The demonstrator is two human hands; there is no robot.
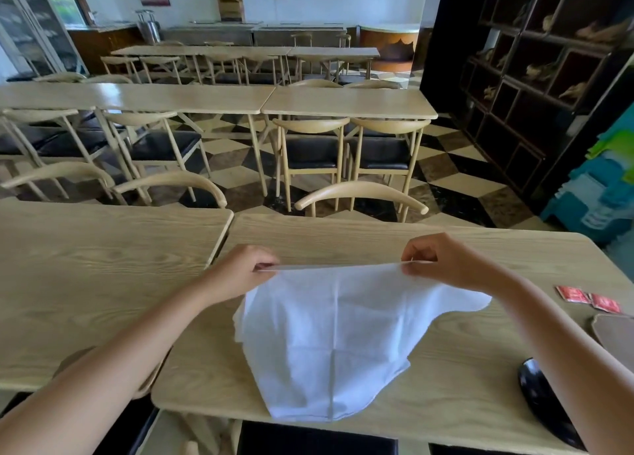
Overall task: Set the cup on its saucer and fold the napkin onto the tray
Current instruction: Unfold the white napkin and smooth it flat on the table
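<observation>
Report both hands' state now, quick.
Left hand: closed, pinching the left top corner of the white napkin.
Right hand: closed, pinching the napkin's right top corner, holding that edge above the table.
</observation>
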